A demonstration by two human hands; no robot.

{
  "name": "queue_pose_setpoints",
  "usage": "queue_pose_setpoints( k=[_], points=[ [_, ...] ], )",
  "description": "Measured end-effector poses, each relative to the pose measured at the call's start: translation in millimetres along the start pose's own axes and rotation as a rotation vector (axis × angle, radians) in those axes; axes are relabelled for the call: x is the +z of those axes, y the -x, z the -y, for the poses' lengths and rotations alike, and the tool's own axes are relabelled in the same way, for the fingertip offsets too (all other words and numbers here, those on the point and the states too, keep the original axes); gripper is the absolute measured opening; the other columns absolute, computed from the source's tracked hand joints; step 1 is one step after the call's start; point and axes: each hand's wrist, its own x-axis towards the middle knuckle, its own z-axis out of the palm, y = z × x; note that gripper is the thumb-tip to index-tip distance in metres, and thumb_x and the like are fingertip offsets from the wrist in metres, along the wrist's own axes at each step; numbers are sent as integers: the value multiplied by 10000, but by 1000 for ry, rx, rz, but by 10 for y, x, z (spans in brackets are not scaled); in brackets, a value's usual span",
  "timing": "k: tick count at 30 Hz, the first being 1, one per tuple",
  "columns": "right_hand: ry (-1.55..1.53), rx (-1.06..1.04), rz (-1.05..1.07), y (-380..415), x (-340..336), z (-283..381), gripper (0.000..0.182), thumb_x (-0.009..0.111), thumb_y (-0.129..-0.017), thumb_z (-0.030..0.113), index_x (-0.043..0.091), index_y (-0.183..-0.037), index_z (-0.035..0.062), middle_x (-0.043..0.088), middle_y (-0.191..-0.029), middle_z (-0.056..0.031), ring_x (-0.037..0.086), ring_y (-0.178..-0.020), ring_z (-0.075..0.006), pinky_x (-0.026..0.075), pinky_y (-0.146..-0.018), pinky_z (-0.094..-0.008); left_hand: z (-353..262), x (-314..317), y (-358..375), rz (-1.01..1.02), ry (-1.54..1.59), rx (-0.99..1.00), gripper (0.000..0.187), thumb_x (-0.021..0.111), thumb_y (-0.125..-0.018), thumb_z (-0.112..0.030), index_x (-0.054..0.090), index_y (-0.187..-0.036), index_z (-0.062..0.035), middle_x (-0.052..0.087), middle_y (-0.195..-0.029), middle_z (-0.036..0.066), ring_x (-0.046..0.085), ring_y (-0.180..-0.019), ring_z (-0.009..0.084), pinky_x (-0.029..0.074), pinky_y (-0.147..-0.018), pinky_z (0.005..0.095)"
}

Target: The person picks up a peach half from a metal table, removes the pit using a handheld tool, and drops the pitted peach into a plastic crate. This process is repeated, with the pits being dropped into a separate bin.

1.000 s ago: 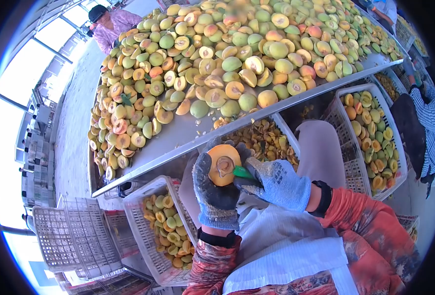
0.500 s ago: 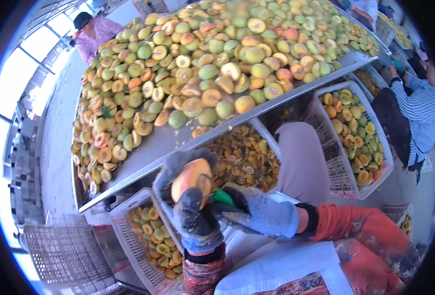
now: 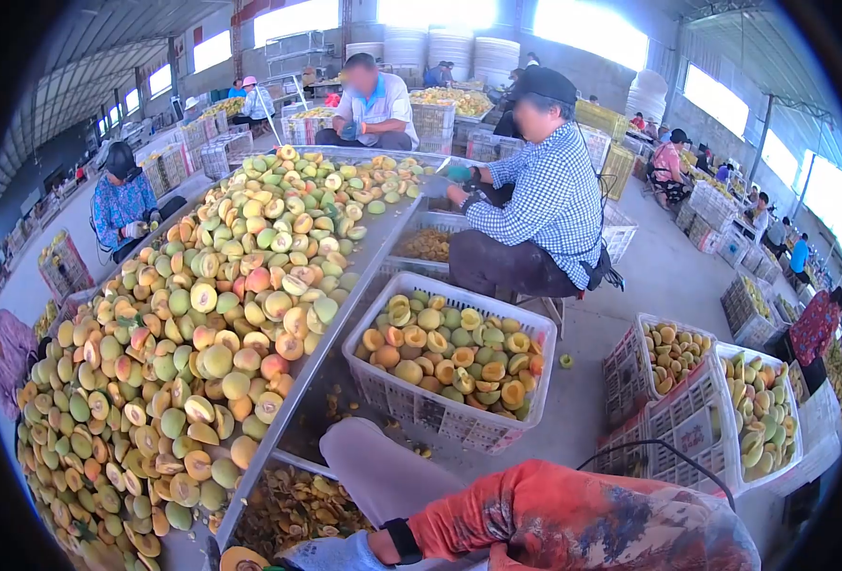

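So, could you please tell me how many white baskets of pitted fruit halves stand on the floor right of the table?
3: one large basket beside the table, and two baskets farther right; others may be hidden.

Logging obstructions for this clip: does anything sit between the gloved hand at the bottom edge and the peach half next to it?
Nothing visible does. The right hand lies just right of the peach half, and only a strip of the bin of scraps shows between them. The frame edge cuts both off, so contact cannot be judged.
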Motion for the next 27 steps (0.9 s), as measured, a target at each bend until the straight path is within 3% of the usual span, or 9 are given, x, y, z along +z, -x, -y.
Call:
queue_pose_setpoints(
  k=[2,6,8,9,11,13,15,16,27],
  points=[
    [508,-169,-168,77,-65,83,323,621,-808,360,609,-973,83,653,-814,-113,615,-729,-265,464,-658,-389,74,-298,13,223,-919,321,615,588,-812,-12,317,-1356,-105,431,-1282,151,468,-1132,258,401,-962,386],
    [760,-50,-120,20,-125,-98,369,596,-807,424,605,-981,98,662,-913,-99,619,-901,-268,475,-728,-387,89,-374,-11,197,-1338,336,665,608,-801,-31,287,-1377,-116,399,-1323,138,445,-1171,273,379,-985,384],
    [785,-300,-284,-82,-52,-456,325,583,-842,287,543,-1085,76,629,-819,-122,609,-690,-262,465,-594,-361,234,-802,-80,114,-897,296,744,677,-769,-110,268,-1387,-169,362,-1361,125,409,-1216,262,356,-1010,374],
    [716,-167,-278,79,-73,-128,376,626,-808,319,529,-1085,84,623,-854,-165,611,-735,-337,496,-630,-384,348,-848,-224,-78,-656,240,565,655,-777,-179,383,-1264,-94,466,-1205,136,490,-1081,291,410,-946,416],
    [685,-258,-403,61,-26,-160,317,629,-814,315,550,-1019,86,626,-755,-136,613,-651,-331,481,-545,-394,171,-583,-290,-393,-168,138,392,609,-810,-239,521,-1131,-32,580,-1043,127,574,-953,303,484,-851,471],
    [688,-228,-349,51,5,-49,271,589,-834,341,547,-847,73,602,-696,-137,600,-609,-323,459,-538,-422,100,-509,-319,-264,112,98,399,605,-805,-231,520,-1142,-34,576,-1048,117,578,-948,274,511,-788,468],
    [668,-271,-303,22,77,6,287,590,-835,355,541,-822,73,593,-672,-139,597,-590,-326,457,-524,-425,137,-472,-283,-324,-131,206,421,603,-799,-202,504,-1164,-17,568,-1067,120,573,-963,265,508,-811,429],
    [726,-298,-330,23,82,62,298,589,-836,361,538,-820,67,586,-655,-141,594,-575,-325,456,-514,-419,98,-358,-299,-305,54,161,444,600,-797,-198,490,-1184,-10,564,-1069,129,573,-967,262,502,-829,411],
    [947,-308,-364,-27,150,87,355,564,-846,400,534,-828,46,574,-609,-122,595,-532,-297,451,-470,-393,25,-252,-193,-256,-38,297,448,591,-767,-170,508,-1164,20,563,-1098,162,563,-1000,282,477,-877,404]
  ],
)
